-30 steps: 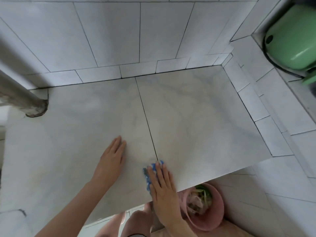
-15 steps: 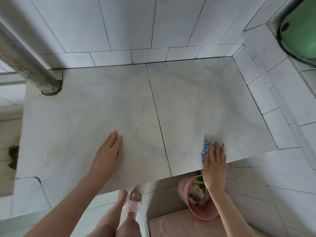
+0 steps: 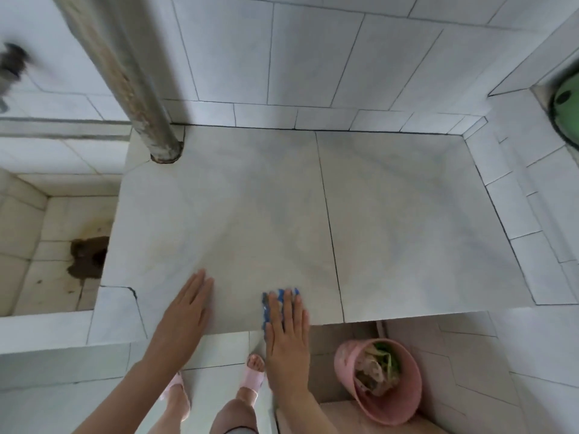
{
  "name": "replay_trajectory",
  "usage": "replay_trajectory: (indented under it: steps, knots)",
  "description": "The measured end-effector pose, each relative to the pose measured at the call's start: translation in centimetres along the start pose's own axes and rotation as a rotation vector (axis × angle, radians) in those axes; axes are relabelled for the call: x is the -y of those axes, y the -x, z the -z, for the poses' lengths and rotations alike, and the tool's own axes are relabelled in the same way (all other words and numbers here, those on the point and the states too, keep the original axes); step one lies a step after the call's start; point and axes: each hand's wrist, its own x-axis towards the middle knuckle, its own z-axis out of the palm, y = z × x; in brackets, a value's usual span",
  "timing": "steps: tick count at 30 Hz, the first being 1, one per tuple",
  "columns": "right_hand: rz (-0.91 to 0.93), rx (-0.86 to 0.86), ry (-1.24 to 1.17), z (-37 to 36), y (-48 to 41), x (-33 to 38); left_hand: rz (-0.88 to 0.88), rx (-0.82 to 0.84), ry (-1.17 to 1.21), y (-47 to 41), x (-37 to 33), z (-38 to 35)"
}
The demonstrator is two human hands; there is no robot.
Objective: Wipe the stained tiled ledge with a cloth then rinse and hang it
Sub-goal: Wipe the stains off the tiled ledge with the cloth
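- The cloth (image 3: 279,303), blue with paler patches, lay flat near the front edge of the tiled ledge (image 3: 391,220), at about 6 o'clock in the head view; most of it was hidden, only its far and left edges showing.
- The right hand (image 3: 288,333) pressed down on the cloth with fingers straight and nearly together, palm flat rather than clamped around it.
- The left hand (image 3: 185,311) rested flat and empty on the ledge just beside it, toward 7 o'clock, fingers together.
- Judging by this, the wiping stage was under way; rinsing and hanging were not yet done.
- The ledge looked pale with faint yellowish patches near the hands, so some stain probably remained.
- A pipe (image 3: 138,89) met the ledge at 11 o'clock, a stained basin (image 3: 56,245) sat at 9 o'clock, and a pink bucket (image 3: 380,383) stood on the floor at 5 o'clock.
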Motion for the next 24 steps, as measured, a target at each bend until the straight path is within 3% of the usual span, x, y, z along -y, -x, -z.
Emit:
replay_trajectory:
  steps: [8, 15, 18, 22, 24]
  knots:
    - [0.237, 0.088, 0.022, -3.5, -2.6, 11.5, 0.101, -0.005, 0.037, 5.2, 7.6, 2.0]
    - [0.394, 0.144, 0.130, -4.7, -5.6, 13.4, 0.120, -0.092, 0.024, 8.8, 12.6, 4.0]
    - [0.365, 0.124, 0.171, -4.3, -7.7, 12.6, 0.161, -0.112, 0.037, 9.8, 14.7, 4.4]
    - [0.191, 0.072, 0.108, -5.1, -7.2, 15.4, 0.204, -0.153, 0.036, 10.3, 17.3, 5.1]
    - [0.257, 0.082, 0.079, -5.9, -5.6, 17.5, 0.252, -0.189, 0.053, 10.5, 18.1, 5.6]
